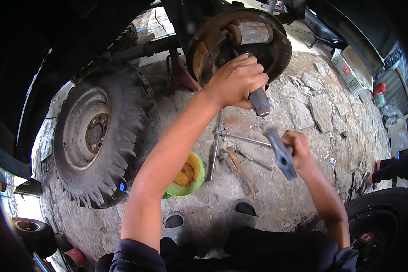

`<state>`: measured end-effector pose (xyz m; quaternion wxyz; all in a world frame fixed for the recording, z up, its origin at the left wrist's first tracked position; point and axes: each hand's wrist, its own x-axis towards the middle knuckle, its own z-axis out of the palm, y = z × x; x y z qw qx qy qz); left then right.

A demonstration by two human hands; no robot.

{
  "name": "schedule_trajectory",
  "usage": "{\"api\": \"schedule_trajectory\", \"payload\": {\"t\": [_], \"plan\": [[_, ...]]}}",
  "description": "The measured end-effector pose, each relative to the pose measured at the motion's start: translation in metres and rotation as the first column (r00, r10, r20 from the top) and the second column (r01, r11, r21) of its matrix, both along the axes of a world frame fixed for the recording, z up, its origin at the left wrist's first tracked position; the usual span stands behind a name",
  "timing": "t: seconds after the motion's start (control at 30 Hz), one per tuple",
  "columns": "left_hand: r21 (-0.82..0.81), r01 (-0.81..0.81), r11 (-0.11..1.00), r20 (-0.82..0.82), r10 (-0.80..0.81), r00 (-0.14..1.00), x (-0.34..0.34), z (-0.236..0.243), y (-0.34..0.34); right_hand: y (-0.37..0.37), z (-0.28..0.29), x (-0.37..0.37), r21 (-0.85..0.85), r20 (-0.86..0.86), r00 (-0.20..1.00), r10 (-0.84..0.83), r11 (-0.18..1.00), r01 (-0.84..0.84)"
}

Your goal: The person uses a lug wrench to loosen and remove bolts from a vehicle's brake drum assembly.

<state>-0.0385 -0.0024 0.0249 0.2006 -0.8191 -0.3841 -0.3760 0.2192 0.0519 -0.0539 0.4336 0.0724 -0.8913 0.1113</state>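
Two fists clench: left hand grips a chisel against the brake drum; right hand holds a hammer below

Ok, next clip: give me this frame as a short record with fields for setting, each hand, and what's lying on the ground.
setting: stone floor beside a raised vehicle, rusty brake drum assembly exposed
left hand: fingers wrapped around a grey chisel-like tool set against the brake assembly
right hand: grips a hammer, raised clear of the tool
ground: cross wrench, wire brush, green bowl
left side: removed wheel standing
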Motion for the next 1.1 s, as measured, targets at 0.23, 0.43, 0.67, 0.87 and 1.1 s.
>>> {"api": "schedule_trajectory", "payload": {"t": [0.23, 0.43, 0.67, 0.87, 1.1], "plan": [[0.006, -0.019, 1.0, -0.002, 0.019, 1.0, 0.002, -0.004, 0.001, 0.005, -0.011, 0.009, -0.053, 0.013, 1.0, -0.006, 0.999, 0.007], [-0.022, -0.012, 1.0, -0.005, 0.012, 1.0, 0.004, -0.004, -0.002, 0.004, -0.013, 0.007, -0.062, -0.029, 0.999, 0.017, 0.998, -0.019], [0.074, -0.015, 0.997, 0.052, 0.011, 0.999, 0.007, 0.007, -0.011, 0.001, -0.02, 0.028, -0.24, 0.041, 0.995, -0.094, 0.966, 0.101], [0.012, 0.0, 1.0, 0.283, -0.003, 0.959, 0.08, -0.08, -0.078, -0.022, -0.093, 0.06, -0.554, -0.003, 0.976, -0.218, 0.813, 0.18], [-0.738, -0.281, 0.613, 0.114, 0.524, 0.844, 0.137, -0.243, -0.122, -0.045, -0.166, 0.063, -0.263, 0.629, 0.653, -0.421, 0.675, 0.689]]}}
